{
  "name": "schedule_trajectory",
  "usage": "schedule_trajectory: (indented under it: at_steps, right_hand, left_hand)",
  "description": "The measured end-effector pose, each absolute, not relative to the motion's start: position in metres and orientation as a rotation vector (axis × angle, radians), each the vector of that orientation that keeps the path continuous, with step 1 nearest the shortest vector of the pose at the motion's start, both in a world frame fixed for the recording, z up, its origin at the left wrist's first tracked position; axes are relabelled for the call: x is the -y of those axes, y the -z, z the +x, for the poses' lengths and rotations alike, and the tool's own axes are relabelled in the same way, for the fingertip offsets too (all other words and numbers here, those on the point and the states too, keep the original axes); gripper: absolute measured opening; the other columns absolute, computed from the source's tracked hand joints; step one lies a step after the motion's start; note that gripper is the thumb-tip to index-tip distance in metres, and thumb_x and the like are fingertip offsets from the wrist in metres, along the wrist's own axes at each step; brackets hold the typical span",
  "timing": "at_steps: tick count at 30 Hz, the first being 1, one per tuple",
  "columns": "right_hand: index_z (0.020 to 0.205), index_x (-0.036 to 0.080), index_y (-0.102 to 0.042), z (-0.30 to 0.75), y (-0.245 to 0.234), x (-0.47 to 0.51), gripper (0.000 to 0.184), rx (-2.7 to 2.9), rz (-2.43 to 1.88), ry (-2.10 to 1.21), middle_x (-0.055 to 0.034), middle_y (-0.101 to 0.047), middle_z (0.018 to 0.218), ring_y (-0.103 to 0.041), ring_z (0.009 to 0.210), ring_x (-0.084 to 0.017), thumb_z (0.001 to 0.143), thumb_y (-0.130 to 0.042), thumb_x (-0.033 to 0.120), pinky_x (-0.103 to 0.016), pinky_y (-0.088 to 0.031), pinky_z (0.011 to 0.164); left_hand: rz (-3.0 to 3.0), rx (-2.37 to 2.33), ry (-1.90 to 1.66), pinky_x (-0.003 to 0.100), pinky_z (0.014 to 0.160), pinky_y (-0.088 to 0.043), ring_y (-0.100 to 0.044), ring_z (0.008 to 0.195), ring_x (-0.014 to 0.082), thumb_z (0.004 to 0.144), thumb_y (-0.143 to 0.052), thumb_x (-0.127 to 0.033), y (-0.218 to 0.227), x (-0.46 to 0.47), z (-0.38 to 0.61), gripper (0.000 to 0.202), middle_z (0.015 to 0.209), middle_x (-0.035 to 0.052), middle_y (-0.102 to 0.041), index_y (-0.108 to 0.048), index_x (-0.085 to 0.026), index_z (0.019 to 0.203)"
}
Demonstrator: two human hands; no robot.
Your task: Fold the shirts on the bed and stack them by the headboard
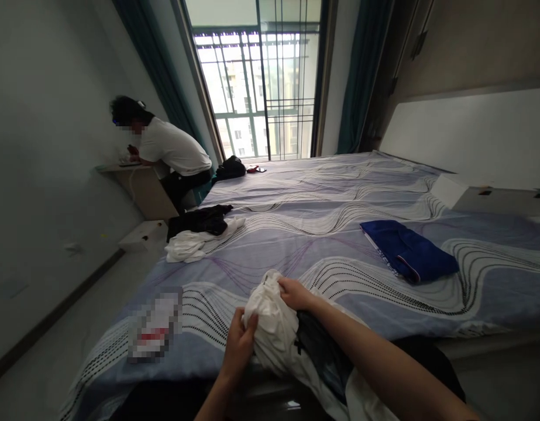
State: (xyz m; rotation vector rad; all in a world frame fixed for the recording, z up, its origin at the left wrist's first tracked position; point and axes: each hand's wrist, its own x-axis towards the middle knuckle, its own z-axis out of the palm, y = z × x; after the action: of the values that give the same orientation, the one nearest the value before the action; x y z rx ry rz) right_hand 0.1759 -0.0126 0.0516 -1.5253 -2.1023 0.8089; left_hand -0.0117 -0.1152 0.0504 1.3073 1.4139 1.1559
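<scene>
One bunched white cloth (272,330) is being held up over the near edge of one bed (296,248) by two hands. At its left side, the cloth is being pinched by the left hand (241,334); at its top, it is being pinched by the right hand (295,294), so each grip is being clamped on it. On the bed, one folded blue cloth (412,251), one black cloth (199,221), one more white cloth (186,245) and one black bag (231,168) are being seen. At one small worktop (123,167), one bent-over person (175,146) is being seen.

One thing with red on it (155,327) is being hidden by big squares. One dark grey piece (322,351) is being partly covered by the right arm; whether it is joined to the held cloth cannot be told. The cloth's low end is being cut off.
</scene>
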Motion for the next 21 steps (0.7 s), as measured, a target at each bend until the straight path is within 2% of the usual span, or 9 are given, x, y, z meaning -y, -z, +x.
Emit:
schedule_trajectory:
  at_steps: [3,7,10,12,15,17,19,21]
  right_hand:
    - [0.088,0.020,-0.059,0.201,-0.054,0.013,0.014,1.755,-1.506,-0.846,-0.0019,-0.067,0.081,-0.062,0.078,-0.018,0.091,-0.047,0.028,-0.028,-0.048,0.072]
    - [0.100,0.020,-0.055,0.281,-0.085,0.014,0.026,1.308,-1.629,-0.744,0.0022,-0.058,0.062,-0.054,0.054,-0.018,0.094,-0.037,0.038,-0.029,-0.044,0.055]
    - [0.101,0.018,-0.059,0.345,-0.124,0.014,0.026,1.342,-1.684,-0.408,-0.0019,-0.063,0.069,-0.057,0.060,-0.019,0.089,-0.045,0.036,-0.029,-0.043,0.060]
    - [0.098,0.018,-0.063,0.372,-0.144,0.009,0.025,1.428,-1.733,-0.192,-0.0051,-0.068,0.076,-0.060,0.069,-0.021,0.087,-0.049,0.035,-0.030,-0.042,0.066]
    - [0.100,0.017,-0.066,0.383,-0.146,-0.002,0.026,1.472,-1.872,-0.118,-0.0090,-0.072,0.088,-0.064,0.082,-0.022,0.088,-0.049,0.033,-0.030,-0.042,0.073]
    - [0.104,0.016,-0.067,0.376,-0.127,-0.008,0.028,1.457,-2.015,-0.212,-0.0115,-0.073,0.096,-0.066,0.087,-0.023,0.090,-0.049,0.034,-0.029,-0.043,0.075]
    - [0.103,0.014,-0.068,0.367,-0.098,-0.008,0.033,1.439,-2.132,-0.327,-0.0138,-0.074,0.097,-0.067,0.088,-0.024,0.089,-0.055,0.040,-0.029,-0.044,0.075]
    - [0.097,0.014,-0.070,0.362,-0.066,0.000,0.039,1.473,-2.168,-0.383,-0.0144,-0.073,0.095,-0.067,0.088,-0.025,0.082,-0.065,0.049,-0.030,-0.045,0.074]
  left_hand:
    - [1.178,-1.460,-1.243,0.027,0.058,-0.046,-0.057,0.063,0.0162,0.081,-0.062,-0.064,-0.058,0.110,-0.031,0.044,0.071,-0.0034,-0.060,-0.051,-0.023,0.090]
    - [1.136,-1.705,-1.328,0.025,0.051,-0.042,-0.052,0.053,0.0147,0.075,-0.065,-0.064,-0.085,0.092,-0.075,0.046,0.063,-0.0057,-0.057,-0.050,-0.023,0.090]
    - [1.312,-1.788,-1.238,0.025,0.047,-0.037,-0.049,0.048,0.0159,0.076,-0.062,-0.060,-0.117,0.062,-0.107,0.043,0.060,-0.0052,-0.058,-0.053,-0.023,0.096]
    - [1.595,-1.840,-1.180,0.027,0.054,-0.042,-0.056,0.056,0.0184,0.078,-0.059,-0.053,-0.134,0.034,-0.115,0.037,0.070,-0.0009,-0.066,-0.057,-0.023,0.101]
    - [1.930,-1.977,-0.998,0.031,0.074,-0.046,-0.066,0.085,0.0246,0.086,-0.048,-0.049,-0.138,-0.004,-0.104,0.035,0.094,0.0071,-0.073,-0.063,-0.022,0.104]
    - [1.950,-2.105,-0.687,0.033,0.080,-0.046,-0.066,0.095,0.0273,0.091,-0.042,-0.049,-0.125,-0.018,-0.089,0.043,0.103,0.0117,-0.073,-0.064,-0.019,0.111]
    - [1.880,-2.193,-0.425,0.036,0.083,-0.046,-0.065,0.101,0.0309,0.089,-0.046,-0.052,-0.105,-0.016,-0.075,0.052,0.110,0.0188,-0.070,-0.064,-0.011,0.115]
    - [1.867,-2.278,-0.318,0.040,0.086,-0.046,-0.061,0.107,0.0363,0.084,-0.053,-0.056,-0.081,0.002,-0.066,0.062,0.117,0.0255,-0.065,-0.064,-0.004,0.115]
